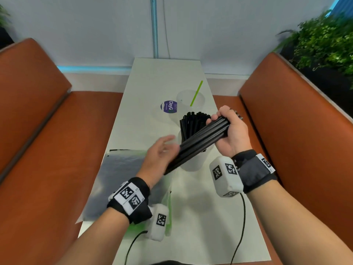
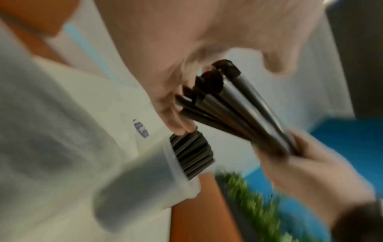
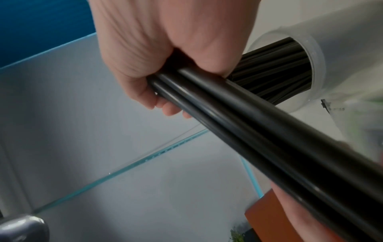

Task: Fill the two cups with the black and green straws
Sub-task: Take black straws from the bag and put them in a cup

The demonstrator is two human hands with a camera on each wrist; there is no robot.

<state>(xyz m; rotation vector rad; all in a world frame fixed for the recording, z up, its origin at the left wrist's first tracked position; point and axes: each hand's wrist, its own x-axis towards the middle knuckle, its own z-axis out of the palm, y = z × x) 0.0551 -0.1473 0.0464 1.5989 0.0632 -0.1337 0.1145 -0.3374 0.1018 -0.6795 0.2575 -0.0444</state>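
The right hand (image 1: 232,133), right of centre in the head view, is clenched round a bundle of black straws (image 1: 198,144) that slants down toward the lower left; the left hand (image 1: 162,155) lies spread, fingers straight, at the bundle's lower end, apparently squaring the tips. Behind them the near cup (image 1: 193,161) at centre frame already holds a thick sheaf of black straws; the far cup (image 1: 191,101), higher in the frame, carries one green straw (image 1: 196,93). The step in hand seems to be loading more black straws; the next move calls for tipping the bundle upright and threading it into whatever gap remains in the near cup without toppling it; the green straws look hardly begun.
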